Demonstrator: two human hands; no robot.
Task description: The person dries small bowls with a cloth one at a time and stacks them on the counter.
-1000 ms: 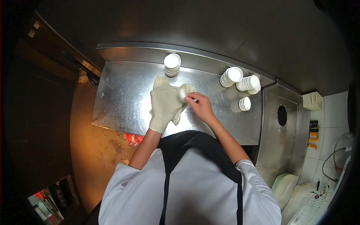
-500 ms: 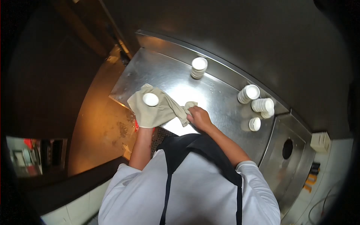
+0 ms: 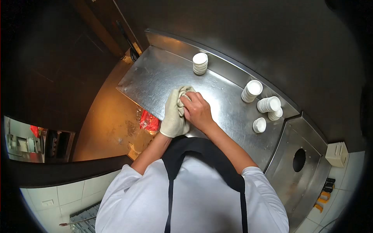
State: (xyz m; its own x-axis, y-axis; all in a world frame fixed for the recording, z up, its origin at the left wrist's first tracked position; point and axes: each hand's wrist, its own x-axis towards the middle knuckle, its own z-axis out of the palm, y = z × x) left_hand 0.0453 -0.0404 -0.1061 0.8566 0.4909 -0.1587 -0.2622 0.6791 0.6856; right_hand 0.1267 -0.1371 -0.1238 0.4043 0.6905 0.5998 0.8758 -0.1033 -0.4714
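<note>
Cloth (image 3: 186, 89) bunched between both curled hands (image 3: 199, 112).

Pale beige cloth (image 3: 184, 88) hides the left hand (image 3: 173, 115); whether its folds enclose anything cannot be told. The view's near edge cuts off the white short-sleeved shirt (image 3: 206, 194).

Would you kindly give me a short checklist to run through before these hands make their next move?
1. Left hand covered by pale fabric: ok.
2. Right hand touching that fabric: ok, its fingers are curled against it.
3. Anything held inside the folds: cannot tell, hands and fabric hide it.
4. Lone cup stack upright and apart from both hands: ok.
5. Right-side cup stacks apart from both hands: ok.
6. Steel worktop dry: cannot tell, drop-like spots show near the back.
</note>
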